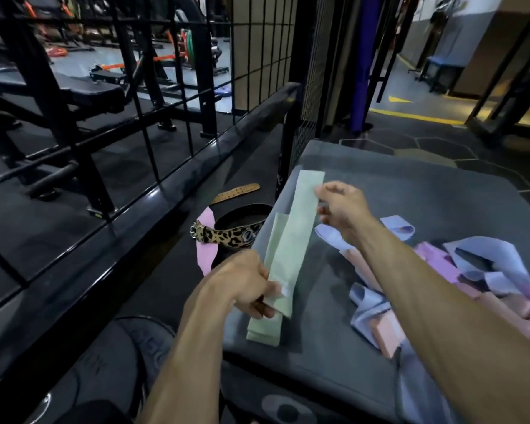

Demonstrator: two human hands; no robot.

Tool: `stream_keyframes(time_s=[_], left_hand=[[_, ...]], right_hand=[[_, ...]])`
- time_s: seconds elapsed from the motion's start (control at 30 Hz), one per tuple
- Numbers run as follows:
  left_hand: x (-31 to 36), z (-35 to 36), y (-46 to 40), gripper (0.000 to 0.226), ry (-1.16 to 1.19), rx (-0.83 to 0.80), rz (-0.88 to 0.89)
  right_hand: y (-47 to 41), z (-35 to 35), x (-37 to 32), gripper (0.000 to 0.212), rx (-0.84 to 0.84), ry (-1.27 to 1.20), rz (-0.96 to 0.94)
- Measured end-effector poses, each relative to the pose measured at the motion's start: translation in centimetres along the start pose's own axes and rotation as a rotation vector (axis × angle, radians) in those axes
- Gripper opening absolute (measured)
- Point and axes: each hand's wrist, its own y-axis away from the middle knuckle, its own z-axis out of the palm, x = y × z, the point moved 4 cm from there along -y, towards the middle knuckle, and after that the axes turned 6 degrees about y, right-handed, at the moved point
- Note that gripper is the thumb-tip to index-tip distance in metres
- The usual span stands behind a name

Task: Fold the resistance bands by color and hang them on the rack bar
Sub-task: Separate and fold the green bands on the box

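Gym floor and a grey mat [410, 191]: green bands [291, 240] lie stretched in the middle of the frame.
Left hand [245, 283] pinches the near end, right hand [337, 206] pinches the far edge. To fold well, I think both ends should meet evenly. Purple and pink bands [441, 270] wait at right; the rack bar [196, 166] runs at left.

Two green bands [291, 240], two belts [227, 235], two hands [242, 283].
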Motion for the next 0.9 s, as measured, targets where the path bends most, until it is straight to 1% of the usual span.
stream_keyframes(time_s=[0.1, 0.23, 0.33, 0.47, 0.5, 0.6, 0.63, 0.73, 0.83, 0.9], left_hand=[[-0.7, -0.7, -0.8, 0.018, -0.051, -0.036, -0.09], [-0.9, -0.6, -1.4, 0.019, -0.117, -0.087, -0.149], [-1.1, -1.0, -2.0, 0.017, -0.141, -0.114, -0.193], [-1.5, -0.9, -2.6, 0.011, -0.187, -0.154, -0.251], [-1.7, -0.9, -2.7, 0.011, -0.204, -0.162, -0.268], [-2.3, -0.5, -3.0, 0.024, -0.226, -0.176, -0.303], [-2.4, -0.5, -2.9, 0.024, -0.224, -0.176, -0.307], [-2.2, -0.8, -2.7, 0.01, -0.193, -0.176, -0.269], [-1.8, -0.7, -2.3, 0.012, -0.163, -0.17, -0.229], [-2.0, -0.5, -2.3, 0.013, -0.184, -0.172, -0.236]], right_hand=[[-1.7, 2.7, 4.4, 0.014, -0.05, 0.028, 0.107], [-2.8, 4.2, 7.3, 0.007, -0.046, 0.071, 0.115], [-3.2, 4.9, 8.5, 0.008, -0.055, 0.127, 0.092], [-3.7, 4.9, 8.9, 0.014, -0.002, 0.215, 0.036], [-3.8, 4.9, 8.9, 0.015, 0.014, 0.246, 0.019], [-3.8, 5.1, 8.8, 0.014, 0.048, 0.331, -0.035], [-3.8, 5.1, 8.7, 0.014, 0.05, 0.34, -0.044], [-3.7, 5.2, 8.5, 0.014, 0.029, 0.279, -0.048], [-3.9, 5.0, 8.7, 0.012, 0.026, 0.253, -0.05], [-3.8, 4.8, 9.0, 0.011, 0.026, 0.289, -0.058]])
